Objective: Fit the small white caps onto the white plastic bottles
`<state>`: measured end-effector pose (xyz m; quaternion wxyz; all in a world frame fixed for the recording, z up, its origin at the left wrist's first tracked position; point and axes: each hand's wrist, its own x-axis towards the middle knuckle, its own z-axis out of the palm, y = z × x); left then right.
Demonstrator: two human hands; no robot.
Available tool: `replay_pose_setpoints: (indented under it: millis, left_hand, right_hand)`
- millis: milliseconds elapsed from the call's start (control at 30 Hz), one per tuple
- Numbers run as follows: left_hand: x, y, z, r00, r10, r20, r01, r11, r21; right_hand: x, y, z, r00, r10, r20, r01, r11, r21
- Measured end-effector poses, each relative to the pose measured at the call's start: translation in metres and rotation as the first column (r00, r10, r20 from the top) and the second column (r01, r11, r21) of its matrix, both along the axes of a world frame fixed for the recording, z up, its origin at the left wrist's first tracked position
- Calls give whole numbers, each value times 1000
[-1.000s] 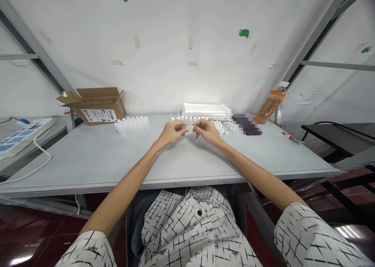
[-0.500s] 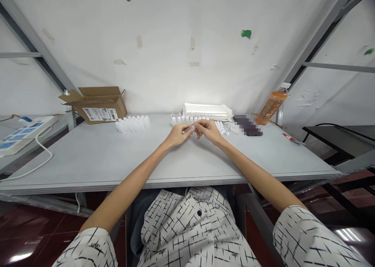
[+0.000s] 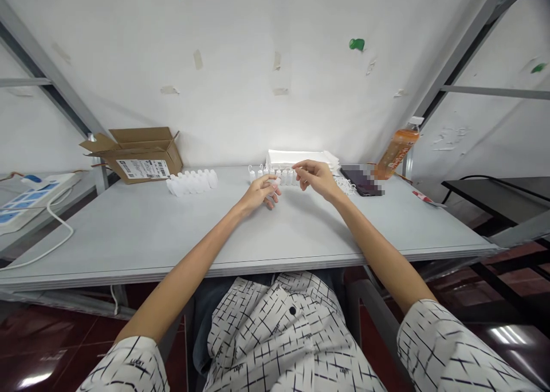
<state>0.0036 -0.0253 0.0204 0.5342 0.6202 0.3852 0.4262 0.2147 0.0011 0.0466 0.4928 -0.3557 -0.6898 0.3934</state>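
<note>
My left hand (image 3: 258, 192) is above the table with its fingers curled around a small white plastic piece (image 3: 277, 181), its tip showing by the thumb. My right hand (image 3: 317, 177) is raised a little to the right, apart from the left one. Its thumb and forefinger are closed together; whatever is between them is too small to make out. Behind the hands stands a row of small white cylinders with thin loops on top (image 3: 252, 176). To the left sits a group of translucent white rounded pieces (image 3: 193, 182).
A stack of white sheets or trays (image 3: 301, 157) lies against the wall. An opened cardboard box (image 3: 144, 157) stands at the back left. At right are small white loops (image 3: 346, 185), a dark phone (image 3: 363, 181), an orange drink bottle (image 3: 397, 151) and a red-and-white packet (image 3: 425, 198).
My hands were together over the table; now they are apart. The right hand has moved up and to the right, while the left keeps the small white piece.
</note>
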Motion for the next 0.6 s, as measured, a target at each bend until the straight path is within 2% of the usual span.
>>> replay_pose_setpoints:
  millis: [100, 233, 433, 533, 600]
  left_hand:
    - [-1, 0, -1, 1000, 0, -18, 0, 1000, -18]
    - [-2, -1, -1, 997, 16, -78, -17, 1000, -12]
    - [0, -5, 4, 986, 85, -143, -86, 996, 1]
    - [1, -5, 7, 970, 166, -179, -162, 986, 36]
    - [0, -4, 7, 961, 207, -184, -202, 978, 45]
  right_hand:
    - [21, 7, 7, 996, -94, 9, 93, 995, 25]
    - [45, 16, 7, 983, -180, 16, 180, 983, 28]
    - [60, 17, 9, 965, -253, 65, 255, 967, -21]
    - [68, 16, 13, 930, -273, 245, 287, 958, -21]
    - [76, 16, 15, 852, -324, 411, 342, 939, 32]
